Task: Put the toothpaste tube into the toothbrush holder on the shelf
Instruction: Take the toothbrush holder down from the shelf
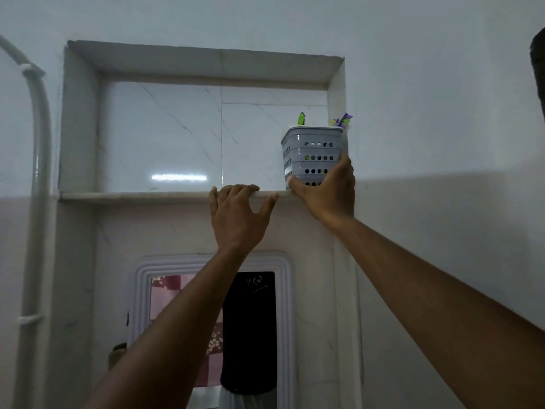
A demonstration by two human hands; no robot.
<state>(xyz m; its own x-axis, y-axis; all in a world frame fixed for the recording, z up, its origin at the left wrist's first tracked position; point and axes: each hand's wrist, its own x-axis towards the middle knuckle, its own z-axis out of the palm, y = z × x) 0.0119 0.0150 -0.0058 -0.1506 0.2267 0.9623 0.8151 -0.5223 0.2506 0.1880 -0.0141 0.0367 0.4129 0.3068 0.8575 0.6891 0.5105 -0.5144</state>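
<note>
A grey perforated toothbrush holder [312,152] stands at the right end of a recessed wall shelf [141,196]. A green brush head [301,118] and purple and yellow brush ends [343,121] stick out of its top. My right hand [327,190] wraps around the holder's lower part, thumb on its front left corner. My left hand [239,214] rests on the shelf's front edge just left of the holder, fingers hooked over the ledge and holding nothing else. No toothpaste tube can be made out; the holder's inside is hidden.
The niche [191,137] has glossy marble-look tiles and is bare left of the holder. A white pipe [39,172] runs down the left wall. Below the shelf hangs a white-framed mirror [212,320] reflecting a dark garment.
</note>
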